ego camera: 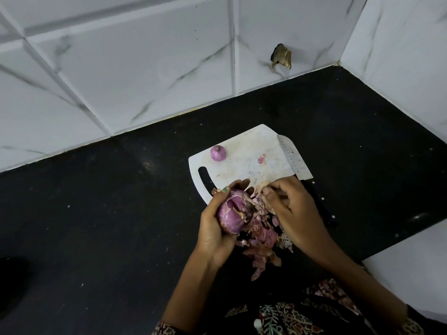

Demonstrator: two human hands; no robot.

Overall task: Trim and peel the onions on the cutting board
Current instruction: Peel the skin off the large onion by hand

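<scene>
From the head camera, low in the centre of the frame, the left hand [215, 228] is cupping a half-peeled purple onion [233, 215], fingers curling round it, while the right hand [292, 213] beside it is pinching a strip of papery skin [264, 184] between thumb and fingertips. Loose peelings [262, 240] are lying heaped between and below the hands — on the black countertop [96, 213]. Above them the white cutting board [249, 155] is carrying a second, smaller onion [218, 153] near its upper left corner, and a broad knife [294, 158] is lying along the board's right edge.
</scene>
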